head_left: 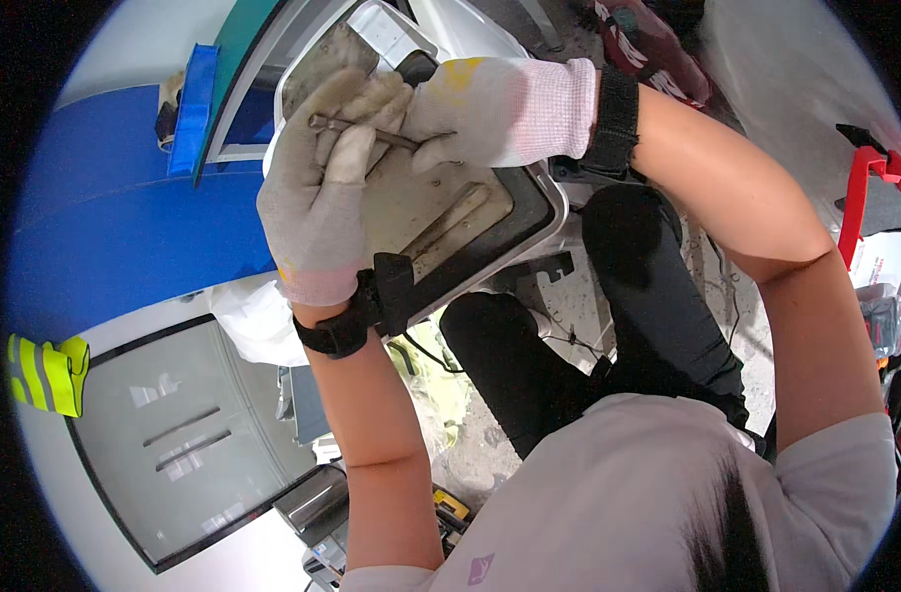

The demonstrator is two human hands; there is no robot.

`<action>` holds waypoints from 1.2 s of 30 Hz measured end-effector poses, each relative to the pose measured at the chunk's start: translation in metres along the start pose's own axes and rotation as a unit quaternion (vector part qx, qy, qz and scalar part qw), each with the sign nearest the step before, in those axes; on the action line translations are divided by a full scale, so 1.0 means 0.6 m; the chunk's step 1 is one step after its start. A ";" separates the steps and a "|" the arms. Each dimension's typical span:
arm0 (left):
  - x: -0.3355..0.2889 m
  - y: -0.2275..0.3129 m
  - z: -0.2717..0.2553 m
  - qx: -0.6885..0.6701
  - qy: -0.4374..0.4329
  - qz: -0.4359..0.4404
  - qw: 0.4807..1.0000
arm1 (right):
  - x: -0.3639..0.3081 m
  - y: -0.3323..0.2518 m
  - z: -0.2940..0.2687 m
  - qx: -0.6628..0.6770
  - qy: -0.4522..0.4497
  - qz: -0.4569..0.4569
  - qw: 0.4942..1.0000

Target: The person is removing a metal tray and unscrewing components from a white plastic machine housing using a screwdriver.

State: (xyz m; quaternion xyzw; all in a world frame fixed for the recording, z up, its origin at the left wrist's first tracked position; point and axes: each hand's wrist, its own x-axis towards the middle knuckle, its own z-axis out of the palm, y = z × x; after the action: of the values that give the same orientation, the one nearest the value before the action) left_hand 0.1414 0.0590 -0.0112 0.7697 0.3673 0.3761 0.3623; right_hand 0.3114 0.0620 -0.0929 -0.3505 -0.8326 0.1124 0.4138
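Both my hands wear soiled whitish knit gloves. My left hand [317, 212] curls around a slim metal rod [337, 124] with a wider round end, its thumb lying across it. My right hand [480, 111] is closed at the rod's other end; its fingertips are partly hidden. Beneath them is a white-rimmed tray [557, 202] with a dirty brownish surface inside. A long, narrow, stained bar-like piece [447, 223] lies in it, to the right of my left wrist. Black straps with small boxes sit on both wrists.
A blue panel [105, 217] and a blue box-like piece [192, 113] are at the left. A glass-fronted cabinet [189, 424] with a yellow vest [48, 375] stands at lower left. My black-trousered legs [648, 286] are below the tray. A red frame [864, 197] is at far right.
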 end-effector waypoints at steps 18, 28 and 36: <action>-0.036 -0.011 0.054 0.010 0.218 0.018 0.976 | 0.031 -0.002 -0.020 0.066 -0.157 0.042 0.984; -0.096 0.041 0.004 -0.003 0.366 0.101 0.925 | -0.062 0.000 -0.044 0.006 0.118 0.169 0.978; -0.248 -0.011 -0.061 0.161 0.341 -0.038 0.925 | -0.176 -0.068 0.027 0.290 0.116 0.394 0.865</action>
State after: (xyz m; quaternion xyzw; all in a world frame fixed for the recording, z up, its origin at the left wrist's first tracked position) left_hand 0.0420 -0.0521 -0.0463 0.6285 0.5530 0.5377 0.1001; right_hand 0.3227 -0.0376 -0.1480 -0.5237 -0.5014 0.4612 0.5115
